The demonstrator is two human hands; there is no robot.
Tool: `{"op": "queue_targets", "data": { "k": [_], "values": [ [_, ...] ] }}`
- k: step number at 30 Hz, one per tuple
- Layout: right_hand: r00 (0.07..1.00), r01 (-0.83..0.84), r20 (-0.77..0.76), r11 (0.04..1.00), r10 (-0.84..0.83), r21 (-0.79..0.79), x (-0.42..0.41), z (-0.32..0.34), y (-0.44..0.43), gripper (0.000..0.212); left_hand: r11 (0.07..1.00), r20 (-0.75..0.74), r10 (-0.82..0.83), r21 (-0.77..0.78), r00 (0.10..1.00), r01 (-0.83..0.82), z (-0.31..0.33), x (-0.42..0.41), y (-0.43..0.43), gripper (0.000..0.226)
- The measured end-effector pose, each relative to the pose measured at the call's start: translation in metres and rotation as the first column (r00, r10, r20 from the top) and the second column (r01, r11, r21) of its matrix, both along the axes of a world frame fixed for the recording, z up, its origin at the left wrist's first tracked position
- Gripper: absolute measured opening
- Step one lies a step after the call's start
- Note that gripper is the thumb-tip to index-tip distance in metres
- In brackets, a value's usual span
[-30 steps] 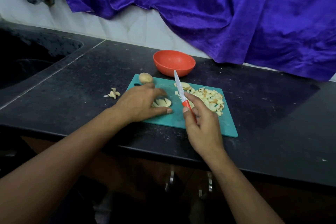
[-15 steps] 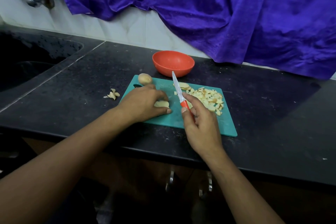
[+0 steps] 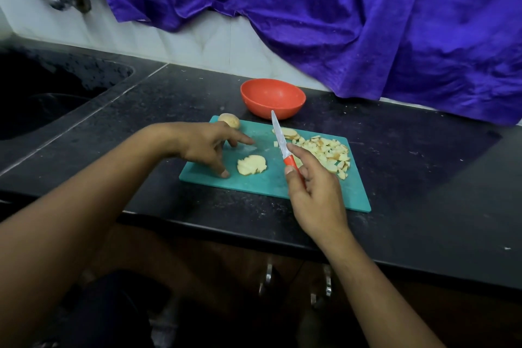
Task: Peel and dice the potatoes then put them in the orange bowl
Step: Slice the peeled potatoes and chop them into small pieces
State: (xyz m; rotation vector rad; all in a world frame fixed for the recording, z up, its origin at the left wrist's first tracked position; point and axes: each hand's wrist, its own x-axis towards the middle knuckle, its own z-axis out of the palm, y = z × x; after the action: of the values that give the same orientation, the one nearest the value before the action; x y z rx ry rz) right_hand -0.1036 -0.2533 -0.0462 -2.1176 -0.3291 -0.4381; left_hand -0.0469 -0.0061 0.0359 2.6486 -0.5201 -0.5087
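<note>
A person works at a dark stone desk [image 3: 409, 178], both bare arms reaching in over a teal cutting board [image 3: 265, 181]. The right grip [image 3: 313, 192] is curled round the red handle of a small knife [image 3: 284, 147], forefinger and thumb pinching it near the blade, whose tip points away toward the orange bowl [image 3: 272, 97]. The left grip [image 3: 207, 147] holds nothing; its fingers are spread and relaxed above the board, the thumb tip just left of a fanned stack of potato slices [image 3: 251, 165] lying near the board's middle. Whether the thumb touches the board cannot be told. A heap of diced potato [image 3: 329, 151] covers the board's right half, beside the knife, with a few round slices [image 3: 288, 133] at its far edge. One whole potato [image 3: 229, 120] sits at the board's far left corner. The orange bowl stands on the desk just beyond the board. A purple cloth [image 3: 339, 22] hangs across the tiled wall behind; a dark sink [image 3: 42, 99] is set into the desk at left.
</note>
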Motion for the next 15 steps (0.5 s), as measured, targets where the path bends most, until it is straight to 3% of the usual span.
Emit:
{"op": "queue_targets", "data": {
  "k": [4, 8, 15],
  "values": [
    [1.000, 0.003, -0.013, 1.000, -0.003, -0.004, -0.001, 0.001, 0.000, 0.043, 0.997, -0.047, -0.069, 0.032, 0.997, 0.070, -0.003, 0.010, -0.010, 0.074],
    [1.000, 0.009, -0.020, 1.000, -0.009, -0.012, -0.001, 0.002, 0.000, 0.042, 0.992, 0.002, -0.129, 0.019, 0.992, 0.129, -0.004, 0.013, -0.020, 0.059],
    [1.000, 0.008, -0.029, 1.000, -0.008, -0.018, -0.003, 0.004, 0.002, 0.043, 0.998, 0.159, 0.009, -0.070, 0.987, 0.002, -0.027, 0.002, -0.013, 0.053]
  ]
}}
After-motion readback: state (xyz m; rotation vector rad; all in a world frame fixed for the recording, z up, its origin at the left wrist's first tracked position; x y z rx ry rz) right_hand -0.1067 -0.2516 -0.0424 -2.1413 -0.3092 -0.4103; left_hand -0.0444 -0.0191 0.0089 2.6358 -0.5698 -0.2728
